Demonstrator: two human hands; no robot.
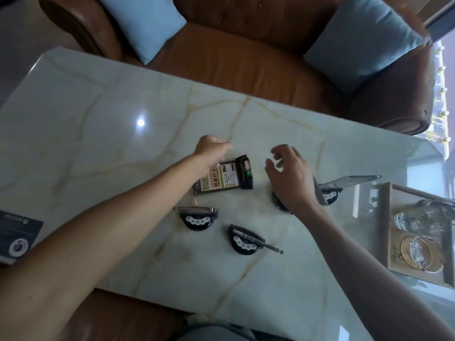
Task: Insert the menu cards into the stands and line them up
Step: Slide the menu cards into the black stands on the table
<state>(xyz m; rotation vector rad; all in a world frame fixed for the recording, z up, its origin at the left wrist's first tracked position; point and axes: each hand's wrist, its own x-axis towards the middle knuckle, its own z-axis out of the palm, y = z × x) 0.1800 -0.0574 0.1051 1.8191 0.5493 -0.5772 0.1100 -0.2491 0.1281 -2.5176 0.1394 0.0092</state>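
A menu card lies flat on the marble table, its black stand attached at the right end. My left hand is curled over the card's far left corner and grips it. My right hand hovers with fingers spread over a dark stand, which it mostly hides. Two more stands hold cards seen edge-on: one at centre left, one nearer me. A fourth stand at the right holds a tilted card.
A wooden tray with glassware sits at the table's right end. A dark printed card lies at the left edge. A brown leather sofa with two blue cushions stands beyond the table.
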